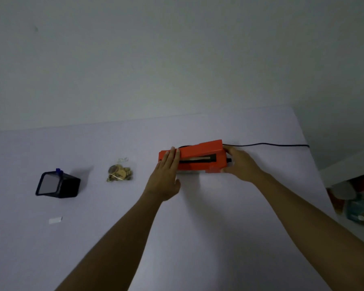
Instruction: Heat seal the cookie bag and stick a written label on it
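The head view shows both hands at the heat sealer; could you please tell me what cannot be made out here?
- Heat sealer: left end covered by the left hand; right end covered by the right hand.
- Cord: runs off the table's right edge; plug unseen.
- Cookie bag: too small to tell if its top is sealed.
- Black holder: contents hidden apart from a blue tip.
- Label: too small to read.

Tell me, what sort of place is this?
Probably a plain room set up as a small packing table, not a real shop. A bare white table stands against a blank wall, holding only an orange sealer, a cookie bag and a black pen holder. Both hands grasp the sealer.
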Available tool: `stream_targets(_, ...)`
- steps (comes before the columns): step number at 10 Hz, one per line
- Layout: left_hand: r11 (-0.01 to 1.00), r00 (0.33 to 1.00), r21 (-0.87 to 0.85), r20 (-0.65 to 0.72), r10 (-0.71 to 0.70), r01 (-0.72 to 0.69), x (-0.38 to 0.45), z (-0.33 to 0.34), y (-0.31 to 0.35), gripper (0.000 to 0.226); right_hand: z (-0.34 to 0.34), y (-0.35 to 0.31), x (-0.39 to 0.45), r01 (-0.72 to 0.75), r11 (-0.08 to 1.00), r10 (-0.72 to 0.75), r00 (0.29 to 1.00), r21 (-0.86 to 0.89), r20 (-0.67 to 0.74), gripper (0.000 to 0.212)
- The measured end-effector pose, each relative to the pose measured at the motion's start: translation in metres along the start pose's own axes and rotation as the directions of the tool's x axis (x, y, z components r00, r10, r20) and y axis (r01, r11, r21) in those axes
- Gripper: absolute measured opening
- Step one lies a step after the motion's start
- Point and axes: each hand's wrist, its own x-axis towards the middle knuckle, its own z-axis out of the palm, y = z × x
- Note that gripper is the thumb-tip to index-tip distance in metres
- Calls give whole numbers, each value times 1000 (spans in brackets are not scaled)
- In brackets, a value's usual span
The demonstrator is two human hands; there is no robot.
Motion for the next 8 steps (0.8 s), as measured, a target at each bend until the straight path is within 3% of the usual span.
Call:
stream_targets(5, 998, 998, -32, -8, -60, 59, 28, 0, 14, 94, -15, 2, 26, -75, 997, 75, 997, -35, 6, 94)
stream_targets(6, 998, 998, -34, -11, -61, 61, 25, 0, 17, 93, -7, -2, 13, -142, 989, 139, 986, -34, -93, 93)
stream_targets(7, 993, 995, -90, -56, -86, 81, 18, 1, 21, 94, 8, -7, -9, -152, 988, 153, 945, 25, -288, 81)
stream_targets(8, 977, 984, -151, -78, -161, 148, -6, 14, 30, 95, 43, -6, -40, -215, 976, 183, 892, -30, -413, 73)
